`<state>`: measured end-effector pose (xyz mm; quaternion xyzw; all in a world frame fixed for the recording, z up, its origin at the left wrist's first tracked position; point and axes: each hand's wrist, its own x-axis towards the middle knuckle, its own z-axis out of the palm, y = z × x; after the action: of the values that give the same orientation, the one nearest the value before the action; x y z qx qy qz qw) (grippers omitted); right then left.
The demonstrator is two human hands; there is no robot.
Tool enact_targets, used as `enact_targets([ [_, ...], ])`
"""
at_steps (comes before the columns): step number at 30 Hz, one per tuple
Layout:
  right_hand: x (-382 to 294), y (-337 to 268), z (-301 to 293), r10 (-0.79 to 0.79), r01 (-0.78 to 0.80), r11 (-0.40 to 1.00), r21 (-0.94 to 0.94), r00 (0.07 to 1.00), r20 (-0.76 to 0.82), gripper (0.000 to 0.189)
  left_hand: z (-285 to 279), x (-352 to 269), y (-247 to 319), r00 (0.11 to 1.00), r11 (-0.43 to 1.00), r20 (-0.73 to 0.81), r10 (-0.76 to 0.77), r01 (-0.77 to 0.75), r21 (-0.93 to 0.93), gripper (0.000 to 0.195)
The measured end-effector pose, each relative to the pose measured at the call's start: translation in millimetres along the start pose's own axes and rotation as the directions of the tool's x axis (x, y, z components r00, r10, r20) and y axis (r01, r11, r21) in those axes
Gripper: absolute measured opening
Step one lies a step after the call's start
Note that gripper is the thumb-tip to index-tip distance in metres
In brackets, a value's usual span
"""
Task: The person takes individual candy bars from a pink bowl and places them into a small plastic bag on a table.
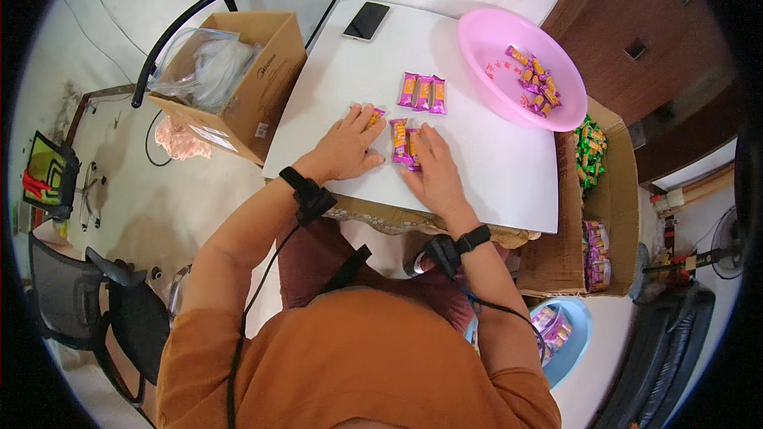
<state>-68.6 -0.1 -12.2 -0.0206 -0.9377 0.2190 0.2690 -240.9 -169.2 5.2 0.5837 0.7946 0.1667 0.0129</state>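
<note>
On the white tabletop (pixel 477 161) lie small purple-and-orange wrapped snack packets. Three packets (pixel 423 93) stand side by side in a row near the middle. Nearer to me, my right hand (pixel 437 174) rests with its fingers over one packet, beside another packet (pixel 400 141). My left hand (pixel 351 146) lies palm down, fingers spread, partly covering a packet (pixel 375 117); how many are beneath it is hidden. Whether either hand grips a packet cannot be told. More such packets (pixel 539 80) lie in a pink plastic basin (pixel 477 42) at the table's far right.
A smartphone (pixel 366 21) lies at the far edge. Left of the table stands a cardboard box (pixel 277 71) with clear plastic bags (pixel 220 65). A carton (pixel 620 208) at right holds green packets (pixel 590 152) and purple ones (pixel 596 256). A blue basin (pixel 578 339) sits below it.
</note>
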Motion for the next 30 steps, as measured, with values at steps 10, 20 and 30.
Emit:
enact_targets([
  [10, -1, -14, 7, 0.058, -0.052, 0.998, -0.044, 0.99, 0.129, 0.062, 25, 15, 41, 0.999, 0.995, 0.014, -0.052, 0.053, -0.084, 0.076],
  [20, -4, 7, -17, 0.029, -0.031, 0.999, 0.037, 0.997, 0.068, 0.06, 10, 31, 55, 0.986, 0.985, 0.01, -0.167, 0.167, -0.032, 0.06],
  [30, -6, 12, -11, 0.234, -0.216, 0.948, 0.233, 0.971, -0.053, 0.051, -11, 113, -20, 0.93, 0.894, -0.086, 0.357, -0.313, 0.321, 0.03],
])
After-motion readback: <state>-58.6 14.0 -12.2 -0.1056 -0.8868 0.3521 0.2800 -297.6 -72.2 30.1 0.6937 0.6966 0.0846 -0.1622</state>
